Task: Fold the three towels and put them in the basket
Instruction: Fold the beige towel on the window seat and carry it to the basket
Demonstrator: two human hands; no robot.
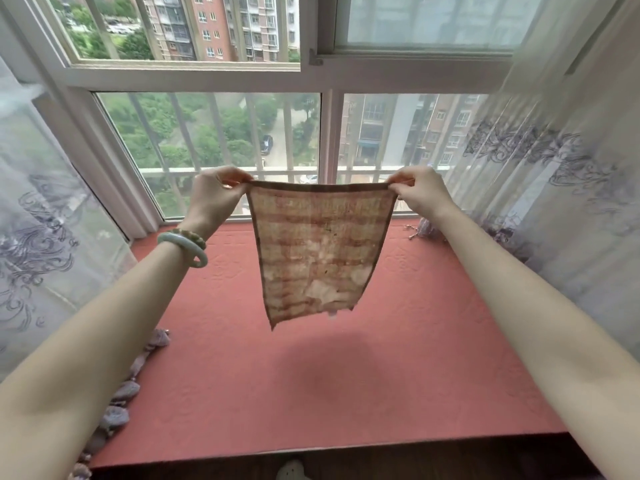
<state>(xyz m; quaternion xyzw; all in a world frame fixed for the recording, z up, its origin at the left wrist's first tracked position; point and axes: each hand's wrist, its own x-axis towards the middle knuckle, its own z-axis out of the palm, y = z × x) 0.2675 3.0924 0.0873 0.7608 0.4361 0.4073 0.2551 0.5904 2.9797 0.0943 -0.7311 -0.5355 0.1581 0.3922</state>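
Brown-striped towel [317,249] hangs over red cushion [311,393]; left hand [216,195] and right hand [417,192], arms extended, fingers pinching top corners taut. No legible writing.

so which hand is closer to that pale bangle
Left. The bangle sits on the left wrist, just below the left hand, which pinches the towel's top left corner. The right hand pinches the opposite corner, across the towel.
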